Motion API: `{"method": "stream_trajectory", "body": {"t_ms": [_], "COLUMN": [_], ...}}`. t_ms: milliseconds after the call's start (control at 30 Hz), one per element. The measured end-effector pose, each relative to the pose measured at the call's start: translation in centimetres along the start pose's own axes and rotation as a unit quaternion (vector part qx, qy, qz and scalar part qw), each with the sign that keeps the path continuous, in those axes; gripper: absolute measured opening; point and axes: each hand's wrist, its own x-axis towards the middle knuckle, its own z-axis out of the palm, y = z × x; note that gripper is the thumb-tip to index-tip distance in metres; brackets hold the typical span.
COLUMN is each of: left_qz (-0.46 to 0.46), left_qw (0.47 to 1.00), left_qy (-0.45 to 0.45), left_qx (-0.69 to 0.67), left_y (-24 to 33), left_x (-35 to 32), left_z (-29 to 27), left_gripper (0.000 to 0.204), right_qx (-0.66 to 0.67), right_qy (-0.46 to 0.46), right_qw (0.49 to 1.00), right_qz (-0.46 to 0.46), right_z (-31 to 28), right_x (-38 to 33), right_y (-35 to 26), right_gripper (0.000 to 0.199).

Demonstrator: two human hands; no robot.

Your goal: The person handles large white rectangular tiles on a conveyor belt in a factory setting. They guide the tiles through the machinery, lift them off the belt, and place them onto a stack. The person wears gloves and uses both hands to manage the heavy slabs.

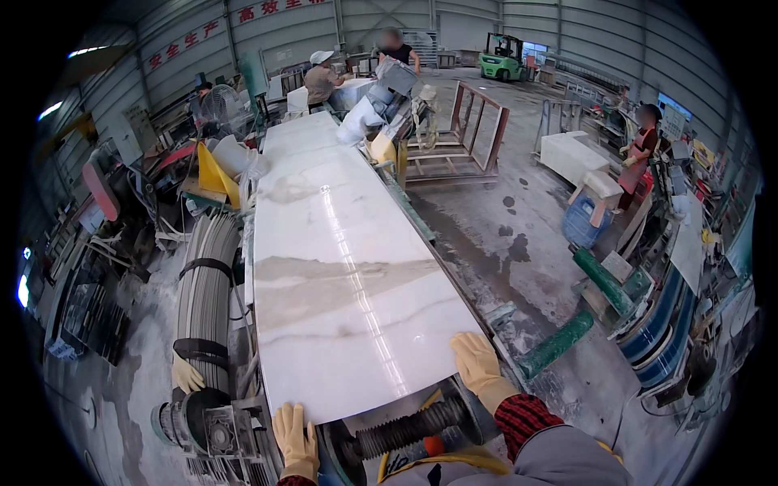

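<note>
A long polished white stone slab (348,324) with grey-beige veins lies flat in front of me and stretches away toward the machine. My left hand (296,444), in a cream work glove, is at its near left corner with fingers stretched out. On the near right corner, my right hand (476,364), gloved alike, rests with its fingers extended over the top. Neither hand's fingers are closed round anything. Just below the slab's near edge a dark ribbed roller (409,429) shows between my hands.
Left of the slab, a loose glove (187,374) hangs by a strapped bundle of long strips (207,292), above a motor (219,437). Green rollers (555,344) stand at right. Beyond are a machine (389,93), a metal frame (458,138), a blue barrel (585,219), several people and a green forklift (502,58).
</note>
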Motion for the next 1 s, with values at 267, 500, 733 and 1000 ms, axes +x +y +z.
{"method": "stream_trajectory", "body": {"t_ms": [267,500,733,1000], "left_qz": [0.001,0.004,0.003,0.019], "left_qw": [1.000,1.000,1.000,0.998], "left_qy": [0.006,0.010,0.005,0.028], "left_qx": [0.013,0.023,0.030,0.047], "left_y": [-0.3,-0.1,0.1,-0.4], "left_x": [-0.3,-0.6,-0.8,-1.3], "left_z": [0.5,0.5,0.3,0.9], "left_gripper": [0.054,0.054,0.054,0.053], "right_qx": [0.013,0.009,-0.038,-0.052], "right_qy": [-0.008,-0.001,-0.004,-0.010], "right_qw": [1.000,1.000,0.999,0.998], "right_qz": [0.000,0.007,0.015,0.018], "right_z": [-0.2,0.0,0.1,0.0], "right_x": [-0.4,-1.0,-1.6,-2.0], "right_y": [0.0,0.4,0.1,0.1], "right_gripper": [0.025,0.029,0.027,0.026]}}
